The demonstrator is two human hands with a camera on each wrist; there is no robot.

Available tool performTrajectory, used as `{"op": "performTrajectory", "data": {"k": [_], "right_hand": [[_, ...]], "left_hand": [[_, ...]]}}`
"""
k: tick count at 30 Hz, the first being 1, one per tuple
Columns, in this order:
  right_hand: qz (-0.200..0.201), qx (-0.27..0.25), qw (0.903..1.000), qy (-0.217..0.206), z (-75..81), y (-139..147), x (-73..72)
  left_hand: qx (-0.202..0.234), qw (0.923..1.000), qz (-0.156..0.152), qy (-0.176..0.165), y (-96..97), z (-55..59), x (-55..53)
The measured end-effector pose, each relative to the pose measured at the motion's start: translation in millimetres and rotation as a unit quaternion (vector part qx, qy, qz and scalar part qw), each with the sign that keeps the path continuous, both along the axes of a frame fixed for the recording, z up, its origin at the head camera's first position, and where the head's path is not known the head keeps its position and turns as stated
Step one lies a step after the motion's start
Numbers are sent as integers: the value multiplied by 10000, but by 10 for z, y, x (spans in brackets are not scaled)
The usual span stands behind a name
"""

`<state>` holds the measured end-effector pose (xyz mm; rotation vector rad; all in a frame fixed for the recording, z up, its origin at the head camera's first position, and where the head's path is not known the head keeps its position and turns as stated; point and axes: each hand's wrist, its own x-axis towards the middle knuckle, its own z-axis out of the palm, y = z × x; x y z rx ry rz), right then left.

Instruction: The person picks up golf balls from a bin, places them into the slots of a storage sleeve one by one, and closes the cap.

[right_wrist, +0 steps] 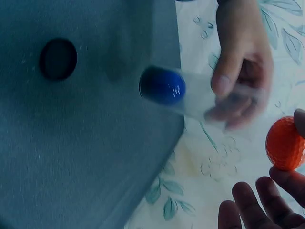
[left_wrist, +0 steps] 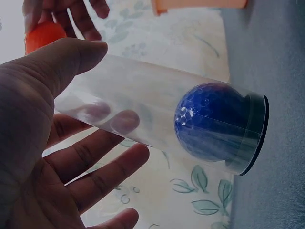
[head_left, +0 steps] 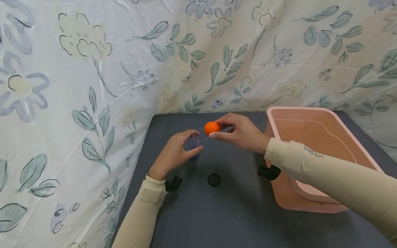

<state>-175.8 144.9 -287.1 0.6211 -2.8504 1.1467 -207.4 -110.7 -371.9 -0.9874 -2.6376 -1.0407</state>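
My left hand [head_left: 179, 148] grips a clear plastic tube [left_wrist: 143, 102] between thumb and fingers near its top. At the bottom of the tube sits a blue golf ball [left_wrist: 209, 121], above a black end cap [left_wrist: 257, 136]. An orange golf ball [head_left: 212, 128] is pinched by the fingertips of my right hand [head_left: 240, 132]. That ball is close by the tube's upper rim; whether they touch I cannot tell. On the dark table below lies a round black cap [head_left: 214, 179], apart from both hands.
A pink plastic bin [head_left: 279, 193] stands on the right of the dark grey table [head_left: 198, 220], under my right forearm. Floral cloth [head_left: 124, 62] hangs behind the table and along its left side.
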Motion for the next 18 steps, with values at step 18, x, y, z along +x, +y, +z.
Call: {"op": "performTrajectory", "data": {"k": [18], "right_hand": [[233,363,9990,-129,-64,188,-286]], "left_hand": [[-140,9995,281,83,293,27,-88]]}}
